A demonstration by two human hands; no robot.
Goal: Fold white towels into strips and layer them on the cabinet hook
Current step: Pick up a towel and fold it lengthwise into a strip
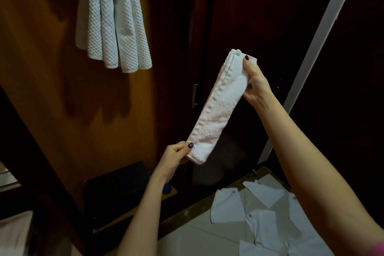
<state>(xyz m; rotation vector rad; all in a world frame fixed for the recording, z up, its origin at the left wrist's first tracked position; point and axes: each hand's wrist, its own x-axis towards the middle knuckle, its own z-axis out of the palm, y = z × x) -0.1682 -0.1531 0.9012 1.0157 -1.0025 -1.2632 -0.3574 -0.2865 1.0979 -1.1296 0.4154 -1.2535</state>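
Observation:
A white towel folded into a narrow strip (220,106) is stretched slantwise in the air in front of the dark cabinet. My left hand (173,159) pinches its lower end, thumb on top. My right hand (254,81) grips its upper end, with the thumb pressed on the front of the cloth. At the top left, several textured white towel strips (113,21) hang in a bunch on the wooden cabinet door; the hook itself is hidden under them.
A wooden cabinet door (52,89) stands open on the left, dark cabinet doors (249,16) with a small metal handle (195,95) behind the towel. White shirts (259,214) lie on a pale surface at bottom right. A dark box (118,191) sits low inside the cabinet.

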